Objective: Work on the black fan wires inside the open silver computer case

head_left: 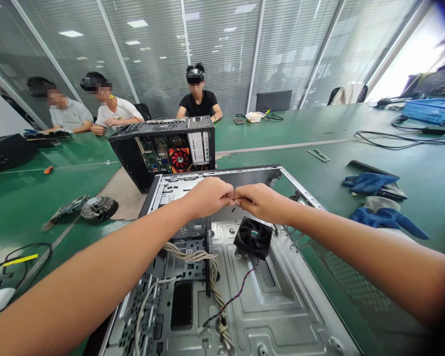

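Observation:
An open, bare metal computer case (304, 190) lies on its side on the green table right below me. My left hand (208, 196) and my right hand (259, 200) are held out over it, both closed into fists, meeting knuckle to knuckle above the case's far end. Whatever they pinch between them is too small to make out. A black cooler fan (253, 237) with a red, blue and black wire lies loose on the case floor just under my right hand. A braided bundle of pale cables (211, 272) runs along the case floor under my left forearm.
A second black computer case (163, 148) with its board and a red fan showing stands behind. Blue gloves (373, 182) lie at the right, a circuit board and round cooler (98, 207) at the left. Three people sit at the far side of the table (393, 158).

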The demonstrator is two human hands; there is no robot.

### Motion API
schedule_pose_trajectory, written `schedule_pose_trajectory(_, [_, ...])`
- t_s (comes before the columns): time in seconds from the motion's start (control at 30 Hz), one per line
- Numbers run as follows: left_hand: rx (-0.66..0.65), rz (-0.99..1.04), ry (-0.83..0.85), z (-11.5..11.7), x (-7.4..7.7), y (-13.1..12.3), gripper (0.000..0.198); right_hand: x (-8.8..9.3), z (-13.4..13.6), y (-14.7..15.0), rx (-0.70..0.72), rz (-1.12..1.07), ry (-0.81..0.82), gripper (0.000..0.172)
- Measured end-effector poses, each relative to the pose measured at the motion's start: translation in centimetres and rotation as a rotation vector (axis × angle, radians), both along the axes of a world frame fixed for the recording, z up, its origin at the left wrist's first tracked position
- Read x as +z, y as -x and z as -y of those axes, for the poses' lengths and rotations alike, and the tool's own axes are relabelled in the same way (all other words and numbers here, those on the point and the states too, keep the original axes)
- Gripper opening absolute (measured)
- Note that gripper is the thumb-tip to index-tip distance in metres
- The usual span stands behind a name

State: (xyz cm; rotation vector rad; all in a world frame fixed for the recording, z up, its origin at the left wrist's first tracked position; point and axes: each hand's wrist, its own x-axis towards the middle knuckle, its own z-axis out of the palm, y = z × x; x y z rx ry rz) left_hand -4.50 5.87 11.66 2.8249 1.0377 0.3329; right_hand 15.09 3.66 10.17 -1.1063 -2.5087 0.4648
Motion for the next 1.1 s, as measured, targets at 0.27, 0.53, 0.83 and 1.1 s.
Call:
schedule_pose_trajectory(0.27, [0.007, 0.026, 0.031, 0.2, -0.1, -0.1, 0.008, -0.7, -0.3, 0.1, 0.052, -0.034, -0.032, 0.015])
schedule_pose_trajectory(0.53, [0.061, 0.124, 0.146, 0.6, 0.3, -0.1, 0.016, 0.0, 0.1, 0.7, -0.052, -0.007, 0.194, 0.021])
schedule_pose_trajectory(0.83, [0.02, 0.068, 0.067, 0.5, 0.2, 0.0, 0.01, 0.4, 0.0, 0.7, -0.074, 0.043, 0.146, 0.024])
schedule_pose_trajectory(1.1, [0.045, -0.004, -0.101, 0.4, 0.3, -0.2, 0.011, 0.4, -0.3, 0.6, -0.109, -0.001, 0.162, 0.026])
